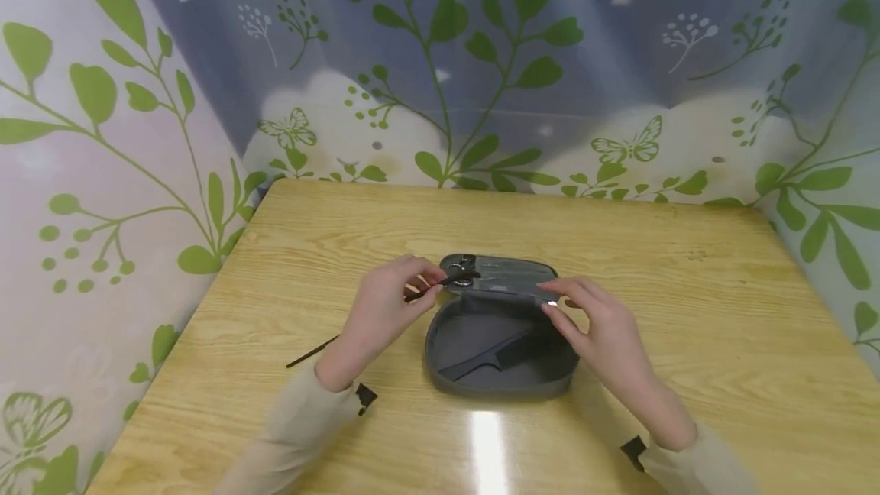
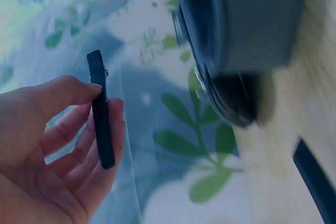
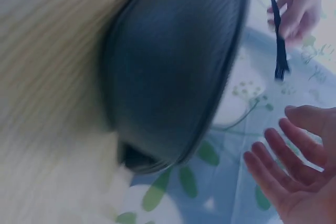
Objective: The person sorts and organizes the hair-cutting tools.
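The left hand [image 1: 385, 302] pinches a short black tool [image 2: 104, 129] between thumb and fingertips, so the tool sits in the fingers rather than the palm. Its long axis slants from near-left to far-right, the far tip reaching past the fingers over the left end of the lid [image 1: 516, 278]. The left wrist view shows the tool apart from the case [image 1: 505, 390], with a gap between them.

The right hand [image 1: 608, 331] grips nothing: the right wrist view shows its fingers loose and spread. It is by the right end of the lid; whether a fingertip brushes the edge, I cannot tell.

The case lies between the two hands, lid folded back on the far side, hollow facing up. From the tool, that hollow is to the right and nearer the person. Inside it rests a dark comb [image 1: 470, 365], also slanting from near-left to far-right, roughly in line with the tool.

Outside the case, a thin black stick [image 1: 312, 351] lies on the table [image 1: 687, 312], left of the left wrist, much nearer the left hand than the right.
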The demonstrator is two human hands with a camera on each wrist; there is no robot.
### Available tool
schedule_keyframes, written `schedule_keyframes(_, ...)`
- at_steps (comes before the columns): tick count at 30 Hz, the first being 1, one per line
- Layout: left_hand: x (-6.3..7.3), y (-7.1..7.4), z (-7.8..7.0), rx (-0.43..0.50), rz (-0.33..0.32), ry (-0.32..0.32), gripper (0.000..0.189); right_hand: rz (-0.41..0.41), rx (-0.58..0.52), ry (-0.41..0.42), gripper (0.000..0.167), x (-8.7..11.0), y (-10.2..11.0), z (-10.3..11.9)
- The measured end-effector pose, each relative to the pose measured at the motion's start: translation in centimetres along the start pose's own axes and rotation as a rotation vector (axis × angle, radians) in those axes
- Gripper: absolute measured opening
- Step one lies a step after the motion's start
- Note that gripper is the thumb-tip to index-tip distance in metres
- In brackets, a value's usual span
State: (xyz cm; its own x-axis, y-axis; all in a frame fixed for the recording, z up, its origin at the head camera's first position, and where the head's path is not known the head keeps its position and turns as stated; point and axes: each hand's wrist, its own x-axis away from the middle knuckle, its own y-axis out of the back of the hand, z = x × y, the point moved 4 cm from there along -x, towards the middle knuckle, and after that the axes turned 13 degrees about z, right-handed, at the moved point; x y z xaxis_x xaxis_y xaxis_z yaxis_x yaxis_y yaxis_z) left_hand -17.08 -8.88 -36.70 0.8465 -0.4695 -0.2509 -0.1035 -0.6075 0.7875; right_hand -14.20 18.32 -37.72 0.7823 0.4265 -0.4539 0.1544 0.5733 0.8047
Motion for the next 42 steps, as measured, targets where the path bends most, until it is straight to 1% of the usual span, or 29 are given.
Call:
schedule_keyframes(3, -0.7, -1.2, -1.8, -0.053, 0.027, -0.093, 0.013, -0.014, -0.015, 0.077, 0.041, -0.6, 0.0, 1.1)
schedule_keyframes(5, -1.0, -2.1, -2.5, -0.083, 0.062, -0.143, 0.013, -0.004, -0.022, 0.116, 0.044, -0.9, -0.2, 1.7)
schedule_keyframes(8, -1.1, -3.5, -3.3, -0.104, 0.119, -0.201, 0.011, 0.027, -0.033, 0.176, 0.041, -1.2, -0.7, 2.1)
schedule_keyframes(11, -1.0, -4.6, -3.8, -0.103, 0.164, -0.233, 0.01, 0.045, -0.016, 0.224, 0.032, -1.2, -1.3, 2.3)
schedule_keyframes(14, -0.9, -5.3, -4.0, -0.082, 0.195, -0.241, 0.01, 0.06, 0.014, 0.243, 0.026, -0.9, -1.9, 2.3)
schedule_keyframes(19, -0.7, -5.8, -3.8, -0.064, 0.212, -0.219, 0.01, 0.112, 0.035, 0.217, 0.025, -0.7, -2.5, 2.2)
schedule_keyframes(27, -0.7, -5.8, -3.5, -0.012, 0.2, -0.204, 0.013, 0.164, 0.079, 0.197, 0.027, -0.9, -3.1, 2.4)
schedule_keyframes(30, -0.6, -5.6, -3.3, -0.008, 0.188, -0.197, 0.012, 0.168, 0.084, 0.199, 0.025, -1.2, -3.3, 2.3)
schedule_keyframes(33, -0.4, -5.2, -2.9, -0.019, 0.153, -0.171, 0.008, 0.173, 0.081, 0.197, 0.023, -1.5, -3.5, 2.1)
schedule_keyframes(36, -0.2, -4.6, -2.2, -0.031, 0.099, -0.113, 0.006, 0.185, 0.087, 0.18, 0.021, -1.8, -3.8, 1.7)
schedule_keyframes(39, 0.2, -4.2, -1.1, -0.029, 0.055, -0.018, 0.007, 0.204, 0.1, 0.153, 0.02, -2.1, -4.1, 1.3)
schedule_keyframes(42, 0.7, -4.2, 0.0, -0.012, 0.04, 0.079, 0.014, 0.233, 0.128, 0.121, 0.019, -2.2, -4.5, 0.9)
